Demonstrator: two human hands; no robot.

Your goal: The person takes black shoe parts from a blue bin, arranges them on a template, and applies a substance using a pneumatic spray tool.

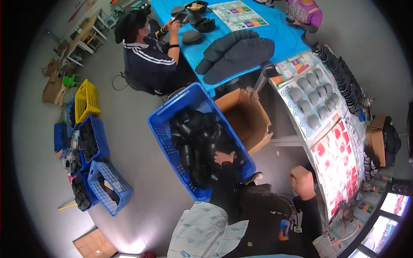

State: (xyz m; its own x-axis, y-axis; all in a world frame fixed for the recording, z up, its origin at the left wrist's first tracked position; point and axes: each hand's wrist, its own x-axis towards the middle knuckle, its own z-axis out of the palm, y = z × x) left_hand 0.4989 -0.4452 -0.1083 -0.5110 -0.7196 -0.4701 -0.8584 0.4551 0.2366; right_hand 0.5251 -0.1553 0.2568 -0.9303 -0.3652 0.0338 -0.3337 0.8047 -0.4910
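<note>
Down in the big blue crate (pixel 160 129) on the floor lies a heap of black parts (pixel 195 142). They fill the middle of the crate. The left hand (pixel 224 157) reaches into the near right corner of the heap. Its fingers point down among the black parts and touch them. I cannot tell if it has grabbed one, because the fingertips are hidden in the pile. The left arm wears a black sleeve and stretches straight out from the body toward the crate.

The right hand (pixel 302 182) is well apart from the crate, off to the right. It is curled into a fist and holds nothing that I can see. It rests by the near edge of the desk (pixel 340 172), which has a red and white sheet on it. Farther along that desk lie rows of grey oval parts (pixel 312 101).

Just right of the blue crate stands an open brown cardboard box (pixel 247 118). On the far side sits another person (pixel 148 51) at a blue desk (pixel 275 30) with flat dark pieces (pixel 241 49) stacked on it. On the left of the floor are smaller blue crates (pixel 109 187) and a yellow crate (pixel 87 100).
</note>
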